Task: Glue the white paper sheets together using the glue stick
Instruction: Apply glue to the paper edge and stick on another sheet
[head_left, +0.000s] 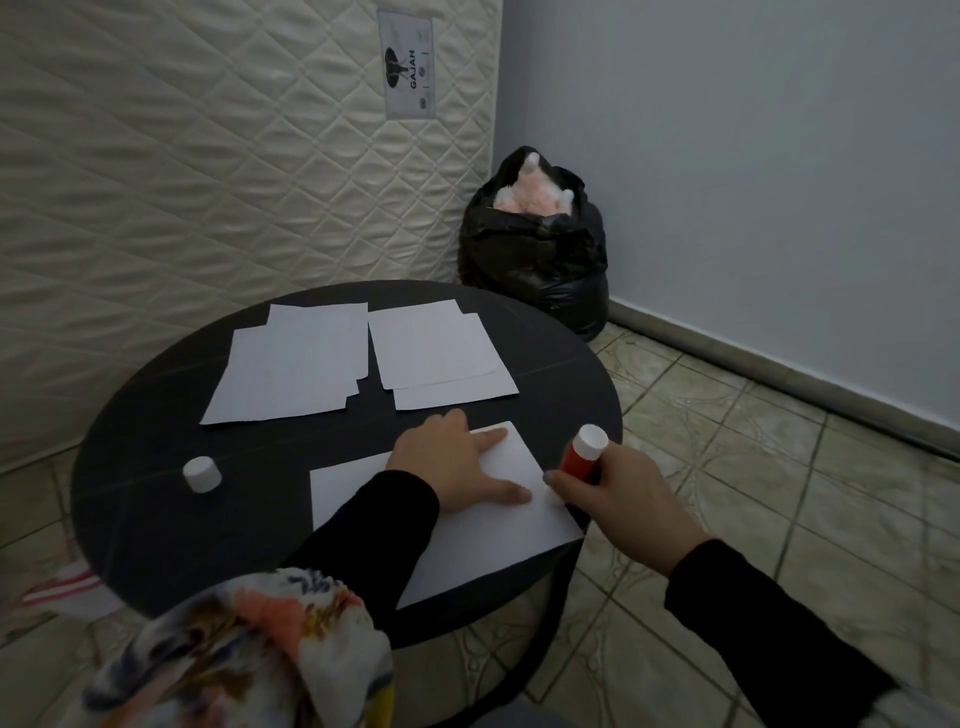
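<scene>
1. head view: the near paper sheet is pressed flat by the left hand, fingers spread and straight; the red glue stick is gripped in the right hand, just beside the sheet's right edge.
2. the white cap lies off, left of the left hand, so the stick is judged ready; whether glue is already spread cannot be told.
3. beyond the hands, two paper stacks rest on the surface, each of at least two sheets.
4. counted: one stick, one cap, one near sheet.

Mattress against wall; black bag in corner.
</scene>
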